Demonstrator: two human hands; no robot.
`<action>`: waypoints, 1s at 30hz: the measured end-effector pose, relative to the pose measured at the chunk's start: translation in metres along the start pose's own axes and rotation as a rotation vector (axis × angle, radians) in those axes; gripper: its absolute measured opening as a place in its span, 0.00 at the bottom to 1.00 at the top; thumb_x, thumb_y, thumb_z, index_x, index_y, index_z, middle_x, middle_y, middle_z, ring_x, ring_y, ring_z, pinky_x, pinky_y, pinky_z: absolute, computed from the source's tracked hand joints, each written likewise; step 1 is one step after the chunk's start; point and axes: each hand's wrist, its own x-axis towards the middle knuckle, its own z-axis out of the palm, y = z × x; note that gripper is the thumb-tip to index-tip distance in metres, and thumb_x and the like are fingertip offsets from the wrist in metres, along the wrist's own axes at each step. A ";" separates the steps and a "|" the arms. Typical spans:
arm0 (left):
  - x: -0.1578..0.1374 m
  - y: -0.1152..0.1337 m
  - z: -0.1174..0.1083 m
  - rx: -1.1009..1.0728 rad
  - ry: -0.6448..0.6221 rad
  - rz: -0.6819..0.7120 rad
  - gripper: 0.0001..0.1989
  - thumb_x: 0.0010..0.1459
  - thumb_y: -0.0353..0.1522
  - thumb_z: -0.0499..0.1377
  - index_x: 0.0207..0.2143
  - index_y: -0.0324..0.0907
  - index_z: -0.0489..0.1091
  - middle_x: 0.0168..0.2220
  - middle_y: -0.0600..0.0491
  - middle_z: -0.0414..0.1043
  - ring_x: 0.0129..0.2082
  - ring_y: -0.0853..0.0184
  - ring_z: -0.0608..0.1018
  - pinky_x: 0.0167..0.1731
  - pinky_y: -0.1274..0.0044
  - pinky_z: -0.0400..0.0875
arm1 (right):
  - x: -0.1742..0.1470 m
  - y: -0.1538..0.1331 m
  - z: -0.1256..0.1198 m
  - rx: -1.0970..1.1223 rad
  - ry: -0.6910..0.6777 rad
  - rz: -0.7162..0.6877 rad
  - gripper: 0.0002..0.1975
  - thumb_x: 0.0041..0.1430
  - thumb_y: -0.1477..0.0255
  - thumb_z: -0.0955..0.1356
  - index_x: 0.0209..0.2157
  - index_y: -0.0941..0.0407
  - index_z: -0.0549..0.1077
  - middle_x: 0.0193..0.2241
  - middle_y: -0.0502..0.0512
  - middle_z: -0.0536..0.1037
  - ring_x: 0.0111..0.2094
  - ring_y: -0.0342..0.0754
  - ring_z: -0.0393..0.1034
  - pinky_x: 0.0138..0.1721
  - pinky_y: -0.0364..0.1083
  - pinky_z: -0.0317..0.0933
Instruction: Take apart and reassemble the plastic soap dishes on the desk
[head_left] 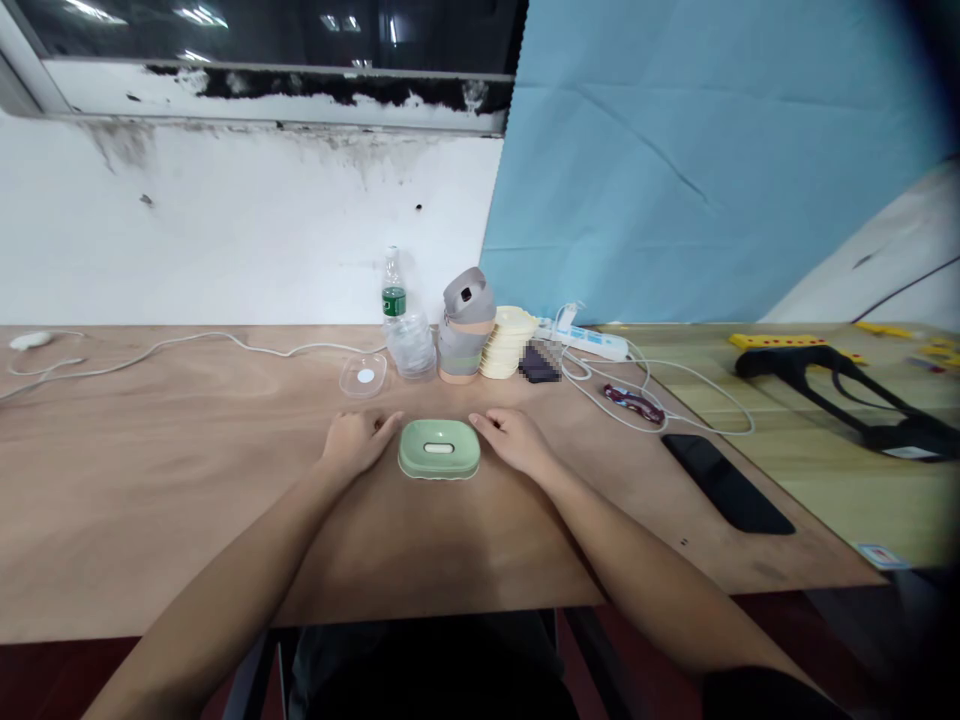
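A light green soap dish point(439, 432), rounded and rectangular with a pale oval slot in the middle, lies flat on the wooden table in front of me. A cream-coloured edge shows beneath its rim. On its left, my left hand point(358, 440) rests on the table, fingers curled in and the thumb pointing at the dish. My right hand point(514, 437) mirrors it on the other side, loosely curled, thumb tip close to the dish's edge. Neither hand grips the dish, and nothing shows in either of them.
Behind stand a plastic bottle point(394, 285), clear containers point(411, 347), stacked grey and peach bowls point(460, 350) and stacked cream dishes point(506, 343). A clear lid point(363, 376) lies at left. To the right are a power strip point(592, 340), white cables, a patterned item point(634, 404) and a phone point(726, 483).
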 end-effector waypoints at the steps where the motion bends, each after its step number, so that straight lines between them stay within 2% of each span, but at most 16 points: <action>1: 0.001 -0.002 -0.001 -0.008 0.049 0.002 0.27 0.63 0.50 0.43 0.29 0.42 0.73 0.26 0.49 0.75 0.29 0.63 0.75 0.31 0.74 0.61 | 0.000 0.000 0.001 0.020 0.020 -0.002 0.26 0.61 0.54 0.59 0.16 0.56 0.58 0.15 0.47 0.60 0.20 0.41 0.54 0.23 0.42 0.42; 4: 0.008 -0.009 -0.004 0.019 0.207 0.031 0.20 0.62 0.46 0.49 0.41 0.43 0.73 0.39 0.47 0.75 0.39 0.61 0.75 0.37 0.73 0.63 | 0.001 0.000 0.007 0.071 0.022 -0.019 0.23 0.61 0.56 0.60 0.18 0.56 0.59 0.16 0.46 0.61 0.21 0.41 0.55 0.24 0.41 0.44; 6: 0.013 -0.015 -0.003 0.091 0.297 0.028 0.20 0.60 0.45 0.51 0.49 0.45 0.70 0.51 0.45 0.70 0.47 0.56 0.72 0.42 0.70 0.63 | 0.000 0.000 0.010 0.087 -0.002 -0.034 0.21 0.60 0.58 0.60 0.18 0.56 0.61 0.17 0.46 0.63 0.21 0.41 0.56 0.24 0.41 0.45; 7: 0.016 -0.019 -0.002 0.131 0.321 0.011 0.22 0.60 0.44 0.52 0.52 0.46 0.68 0.55 0.44 0.66 0.50 0.54 0.71 0.44 0.68 0.63 | 0.000 0.000 0.011 0.092 -0.018 -0.041 0.21 0.60 0.58 0.61 0.19 0.56 0.62 0.17 0.46 0.64 0.22 0.41 0.57 0.24 0.41 0.46; 9: 0.022 -0.028 0.001 0.186 0.290 -0.030 0.23 0.58 0.44 0.54 0.54 0.47 0.67 0.57 0.43 0.63 0.51 0.50 0.70 0.45 0.64 0.62 | 0.000 0.001 0.013 0.098 -0.042 -0.051 0.20 0.60 0.58 0.61 0.20 0.56 0.64 0.18 0.47 0.66 0.22 0.41 0.58 0.24 0.41 0.47; 12: 0.027 -0.042 0.005 0.180 0.147 -0.041 0.18 0.56 0.43 0.56 0.44 0.43 0.72 0.48 0.43 0.71 0.46 0.51 0.73 0.42 0.65 0.64 | -0.001 0.002 0.013 0.113 -0.040 -0.056 0.19 0.60 0.59 0.62 0.21 0.56 0.67 0.19 0.47 0.69 0.22 0.41 0.59 0.24 0.41 0.48; 14: 0.028 -0.048 0.006 0.153 0.132 -0.021 0.14 0.55 0.42 0.58 0.37 0.42 0.72 0.39 0.44 0.74 0.41 0.54 0.75 0.39 0.68 0.65 | -0.001 0.003 0.012 0.135 -0.011 -0.060 0.19 0.60 0.59 0.62 0.22 0.56 0.67 0.19 0.48 0.70 0.22 0.41 0.60 0.25 0.41 0.50; 16: 0.025 -0.048 0.006 0.104 0.198 0.025 0.12 0.54 0.40 0.58 0.35 0.41 0.71 0.35 0.46 0.74 0.38 0.56 0.74 0.36 0.70 0.66 | 0.000 0.003 0.010 0.166 0.020 -0.063 0.18 0.60 0.59 0.62 0.22 0.56 0.68 0.20 0.48 0.70 0.22 0.42 0.60 0.25 0.41 0.51; 19: 0.018 -0.042 0.004 -0.053 0.380 0.134 0.14 0.56 0.41 0.58 0.38 0.40 0.69 0.35 0.47 0.73 0.36 0.60 0.73 0.37 0.72 0.67 | 0.000 0.003 0.008 0.219 0.059 -0.065 0.16 0.60 0.59 0.63 0.27 0.56 0.71 0.22 0.49 0.71 0.23 0.42 0.61 0.26 0.41 0.53; 21: 0.013 -0.034 0.005 -0.218 0.486 0.187 0.16 0.57 0.42 0.58 0.41 0.41 0.68 0.34 0.49 0.72 0.34 0.64 0.73 0.36 0.73 0.68 | -0.001 0.001 0.007 0.257 0.083 -0.063 0.16 0.59 0.58 0.63 0.33 0.56 0.73 0.22 0.49 0.71 0.24 0.42 0.62 0.27 0.42 0.55; 23: 0.008 -0.025 0.008 -0.433 0.526 0.199 0.17 0.57 0.42 0.58 0.43 0.41 0.67 0.33 0.52 0.71 0.30 0.68 0.72 0.34 0.75 0.68 | -0.001 0.000 0.006 0.317 0.089 -0.068 0.17 0.59 0.57 0.64 0.40 0.56 0.73 0.22 0.48 0.70 0.24 0.43 0.62 0.28 0.42 0.56; 25: 0.004 -0.014 0.013 -0.685 0.489 0.187 0.18 0.59 0.42 0.56 0.46 0.41 0.66 0.31 0.53 0.70 0.28 0.70 0.72 0.31 0.77 0.69 | -0.003 -0.003 0.006 0.412 0.064 -0.086 0.21 0.58 0.56 0.64 0.47 0.56 0.70 0.23 0.48 0.69 0.26 0.44 0.64 0.29 0.42 0.58; 27: 0.001 -0.002 0.019 -0.904 0.389 0.158 0.20 0.59 0.43 0.56 0.47 0.40 0.66 0.28 0.55 0.68 0.25 0.72 0.72 0.26 0.79 0.68 | -0.004 -0.005 0.006 0.526 0.021 -0.095 0.24 0.59 0.55 0.64 0.49 0.57 0.68 0.24 0.48 0.70 0.27 0.44 0.66 0.30 0.43 0.59; 30: 0.001 0.011 0.025 -1.128 0.176 0.058 0.23 0.58 0.46 0.56 0.47 0.39 0.65 0.23 0.57 0.67 0.18 0.73 0.70 0.18 0.81 0.66 | -0.003 -0.009 0.007 0.664 -0.019 -0.033 0.22 0.57 0.52 0.64 0.40 0.57 0.70 0.24 0.49 0.71 0.25 0.44 0.65 0.28 0.42 0.58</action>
